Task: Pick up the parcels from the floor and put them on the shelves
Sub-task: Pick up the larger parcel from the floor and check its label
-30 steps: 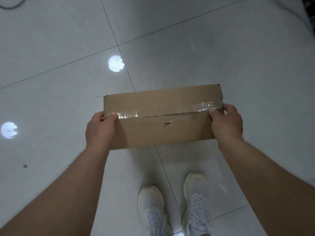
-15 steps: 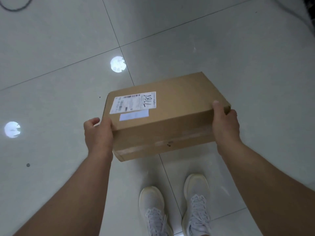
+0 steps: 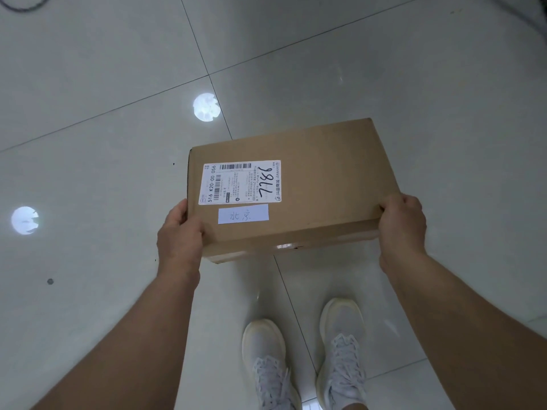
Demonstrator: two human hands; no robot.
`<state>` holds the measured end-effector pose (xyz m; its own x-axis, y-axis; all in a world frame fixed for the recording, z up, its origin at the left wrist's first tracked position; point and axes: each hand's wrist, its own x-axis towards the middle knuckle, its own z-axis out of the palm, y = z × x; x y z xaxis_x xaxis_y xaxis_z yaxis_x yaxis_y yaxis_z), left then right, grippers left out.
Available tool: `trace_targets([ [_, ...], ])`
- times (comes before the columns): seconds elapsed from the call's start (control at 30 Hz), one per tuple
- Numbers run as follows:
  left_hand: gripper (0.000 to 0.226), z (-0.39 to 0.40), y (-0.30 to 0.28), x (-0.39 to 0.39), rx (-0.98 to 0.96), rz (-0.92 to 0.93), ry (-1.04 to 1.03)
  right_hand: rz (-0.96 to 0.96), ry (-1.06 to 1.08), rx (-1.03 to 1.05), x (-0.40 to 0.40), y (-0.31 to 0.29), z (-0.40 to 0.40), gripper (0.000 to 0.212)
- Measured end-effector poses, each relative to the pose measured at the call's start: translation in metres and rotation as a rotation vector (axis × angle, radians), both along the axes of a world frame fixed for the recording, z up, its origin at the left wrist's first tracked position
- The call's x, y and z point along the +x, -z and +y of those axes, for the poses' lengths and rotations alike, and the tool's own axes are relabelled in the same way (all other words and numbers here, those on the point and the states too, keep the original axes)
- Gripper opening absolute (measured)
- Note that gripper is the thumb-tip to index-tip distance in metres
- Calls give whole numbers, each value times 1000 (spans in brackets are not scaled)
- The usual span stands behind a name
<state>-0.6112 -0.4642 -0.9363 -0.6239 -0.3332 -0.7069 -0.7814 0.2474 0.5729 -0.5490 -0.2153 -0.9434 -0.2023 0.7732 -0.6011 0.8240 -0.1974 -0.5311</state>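
I clamp the parcel (image 3: pixel 296 184) between my left hand (image 3: pixel 179 232) and right hand (image 3: pixel 403 221), one on each short end, held above the floor (image 3: pixel 88 143). It seems rigid cardboard and likely light; the end grips suit it.

- We see a floor (image 3: pixel 384 69) of large, glossy, pale grey tiles, split by thin dark grout lines (image 3: pixel 204 66).
- Two round bright spots of reflected light lie on the tiles: one (image 3: pixel 206 107) near a grout crossing, the other (image 3: pixel 25 220) towards the left edge.
- A small dark dot (image 3: pixel 50 281) marks the tile at lower left.
- A dark cable (image 3: pixel 26 4) curves across the top left corner.
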Motion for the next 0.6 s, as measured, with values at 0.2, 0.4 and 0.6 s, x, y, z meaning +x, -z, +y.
trace_targets([
  [0.2,71,-3,-6,-2,130,19,103,41,-20,-6,-1,-12,6,37],
  [0.4,64,-1,-27,-6,210,73,139,189,-9,-27,5,-40,12,44],
  [0.6,57,-3,-56,-11,310,126,314,336,68,-133,10,-62,20,37],
])
